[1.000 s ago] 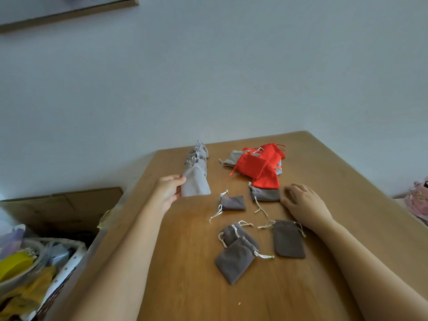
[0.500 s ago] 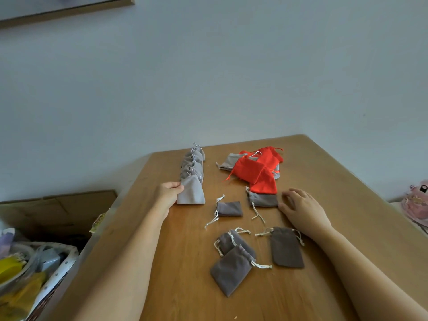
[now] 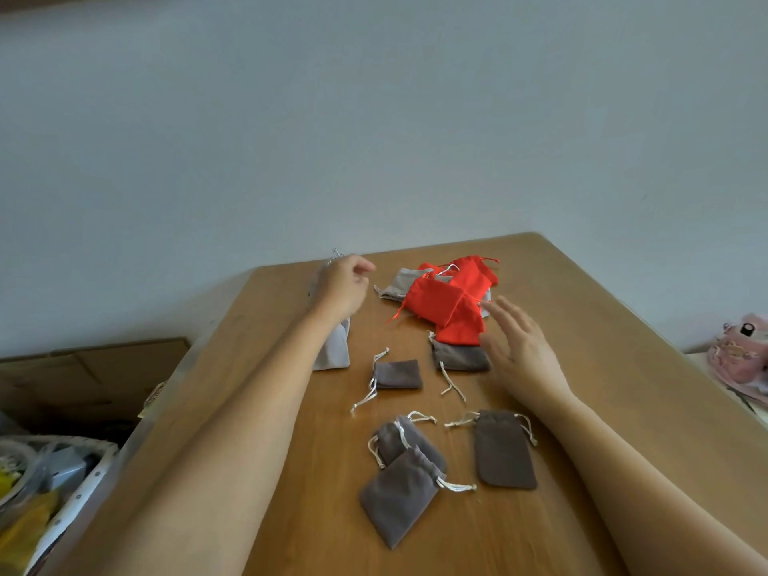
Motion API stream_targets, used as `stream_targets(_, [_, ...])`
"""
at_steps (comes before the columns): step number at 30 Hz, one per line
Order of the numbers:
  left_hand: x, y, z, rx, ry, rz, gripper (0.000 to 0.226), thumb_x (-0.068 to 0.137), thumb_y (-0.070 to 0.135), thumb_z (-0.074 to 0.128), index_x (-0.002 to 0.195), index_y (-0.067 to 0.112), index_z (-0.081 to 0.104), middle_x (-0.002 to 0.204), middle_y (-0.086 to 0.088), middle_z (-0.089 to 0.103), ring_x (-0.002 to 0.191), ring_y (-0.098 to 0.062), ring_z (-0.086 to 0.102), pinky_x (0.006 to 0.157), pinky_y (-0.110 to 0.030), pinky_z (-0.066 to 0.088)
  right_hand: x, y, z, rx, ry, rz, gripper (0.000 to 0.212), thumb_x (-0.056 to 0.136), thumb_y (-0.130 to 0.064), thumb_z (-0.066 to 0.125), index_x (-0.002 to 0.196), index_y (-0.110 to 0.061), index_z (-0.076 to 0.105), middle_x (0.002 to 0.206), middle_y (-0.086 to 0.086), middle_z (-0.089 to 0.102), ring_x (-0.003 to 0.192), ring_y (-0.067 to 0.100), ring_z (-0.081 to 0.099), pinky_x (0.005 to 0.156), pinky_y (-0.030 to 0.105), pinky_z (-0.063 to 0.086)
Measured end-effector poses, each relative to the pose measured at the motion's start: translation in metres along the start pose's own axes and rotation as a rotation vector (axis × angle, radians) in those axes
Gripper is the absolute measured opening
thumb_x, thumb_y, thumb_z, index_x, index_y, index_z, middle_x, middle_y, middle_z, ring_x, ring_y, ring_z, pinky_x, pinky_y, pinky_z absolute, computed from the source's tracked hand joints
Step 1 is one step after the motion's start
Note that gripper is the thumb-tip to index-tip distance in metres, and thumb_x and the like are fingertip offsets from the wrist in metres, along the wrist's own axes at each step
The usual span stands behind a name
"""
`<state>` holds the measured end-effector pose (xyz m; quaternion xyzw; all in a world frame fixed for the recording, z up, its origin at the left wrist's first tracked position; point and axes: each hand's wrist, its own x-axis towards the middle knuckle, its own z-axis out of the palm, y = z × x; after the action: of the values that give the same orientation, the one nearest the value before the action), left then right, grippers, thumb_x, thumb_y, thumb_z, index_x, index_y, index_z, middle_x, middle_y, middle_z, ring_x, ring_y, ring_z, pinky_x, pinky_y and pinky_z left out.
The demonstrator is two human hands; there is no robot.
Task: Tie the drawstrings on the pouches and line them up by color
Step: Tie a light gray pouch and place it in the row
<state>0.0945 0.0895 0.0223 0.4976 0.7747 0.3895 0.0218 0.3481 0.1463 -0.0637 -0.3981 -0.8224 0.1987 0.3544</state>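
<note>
The left hand [image 3: 345, 286] has been lifted off the light-grey pouch row [image 3: 332, 351] and is held above its far end, fingers loosely curled, empty. The right hand [image 3: 519, 347] has been raised, fingers spread, beside crumpled red pouches [image 3: 446, 293]. 5 soft dark-grey pouches [image 3: 503, 449] are scattered on the wooden table [image 3: 602, 326].

Red fabric pouches [image 3: 440, 301] heaped at wooden worktop [image 3: 602, 367] far centre; light grey pouch row [image 3: 332, 351] left; dark grey pouches [image 3: 399, 488] nearer.
</note>
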Motion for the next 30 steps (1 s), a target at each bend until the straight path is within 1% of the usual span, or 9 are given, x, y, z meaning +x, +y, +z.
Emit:
stream_targets(2, [0.017,0.011,0.017,0.07,-0.174,0.056,0.033,0.093,-0.001,0.045,0.115,0.013,0.063,0.116,0.001,0.061,0.1,-0.009,0.055,0.085,-0.015,0.038,0.005,0.002,0.006,-0.068,-0.099,-0.132,0.047,0.099,-0.026,0.051,0.145,-0.028,0.041,0.157,-0.002,0.028,0.147,0.021,0.018,0.119,0.036,0.016])
stream_targets(7, [0.049,0.004,0.06,0.267,-0.367,0.064,0.044,0.091,-0.005,0.043,0.129,0.014,0.055,0.134,-0.01,0.055,0.119,-0.025,0.054,0.096,-0.03,0.044,0.024,0.007,0.014,-0.154,-0.263,-0.218,0.051,0.098,-0.049,0.029,0.147,-0.037,0.032,0.161,-0.01,0.012,0.149,0.016,0.0,0.121,0.042,0.007])
stream_targets(10, [0.053,-0.006,0.08,0.377,-0.409,0.064,0.047,0.091,0.002,0.045,0.134,0.018,0.052,0.129,-0.01,0.06,0.113,-0.029,0.058,0.083,-0.029,0.045,0.034,0.008,0.017,-0.159,-0.324,-0.159,0.055,0.096,-0.061,0.033,0.147,-0.042,0.029,0.161,-0.011,0.01,0.149,0.014,-0.006,0.121,0.04,-0.002])
stream_targets(14, [0.06,-0.017,0.088,0.422,-0.339,0.059,0.029,0.089,0.01,0.053,0.116,0.014,0.064,0.116,-0.011,0.067,0.105,-0.03,0.061,0.076,-0.028,0.043,0.042,0.012,0.021,-0.23,-0.374,-0.131,0.086,0.073,-0.086,0.025,0.148,-0.044,0.025,0.155,-0.009,0.027,0.148,0.018,0.004,0.12,0.04,-0.001])
stream_targets(17, [0.064,-0.017,0.086,0.434,-0.37,0.044,0.019,0.088,0.005,0.052,0.101,0.011,0.065,0.104,-0.013,0.069,0.098,-0.032,0.062,0.071,-0.03,0.042,0.043,0.014,0.022,-0.322,-0.35,-0.135,0.096,0.066,-0.091,0.019,0.15,-0.043,0.021,0.145,-0.008,0.036,0.141,0.024,0.02,0.119,0.043,0.008])
stream_targets(19, [0.061,-0.015,0.083,0.423,-0.341,0.007,0.013,0.087,0.006,0.052,0.09,0.01,0.064,0.098,-0.013,0.068,0.096,-0.031,0.063,0.069,-0.03,0.042,0.042,0.013,0.022,-0.349,-0.338,-0.124,0.097,0.065,-0.091,0.017,0.149,-0.042,0.025,0.138,-0.007,0.039,0.138,0.026,0.023,0.119,0.047,0.01])
stream_targets(23, [0.043,0.004,0.062,0.283,-0.074,-0.042,0.016,0.088,0.018,0.06,0.097,0.007,0.066,0.104,-0.013,0.068,0.1,-0.032,0.06,0.077,-0.031,0.044,0.035,0.013,0.019,-0.343,-0.223,-0.079,0.091,0.063,-0.095,0.021,0.126,-0.039,0.054,0.116,-0.005,0.049,0.124,0.026,0.037,0.115,0.045,0.019])
stream_targets(26, [0.023,0.025,0.029,0.164,0.095,-0.073,0.02,0.088,0.027,0.061,0.091,0.007,0.066,0.096,-0.015,0.069,0.089,-0.032,0.06,0.067,-0.031,0.039,0.029,0.01,0.011,-0.354,-0.113,0.004,0.083,0.064,-0.093,0.027,0.109,-0.033,0.063,0.107,-0.002,0.053,0.115,0.027,0.042,0.11,0.043,0.024])
stream_targets(30, [-0.008,0.035,-0.015,0.006,0.035,-0.104,0.027,0.085,0.027,0.062,0.071,0.004,0.062,0.066,-0.013,0.058,0.062,-0.026,0.049,0.054,-0.03,0.031,0.011,0.006,-0.001,-0.324,-0.071,0.103,0.081,0.067,-0.088,0.023,0.102,-0.029,0.067,0.117,0.0,0.056,0.114,0.029,0.044,0.109,0.044,0.023])
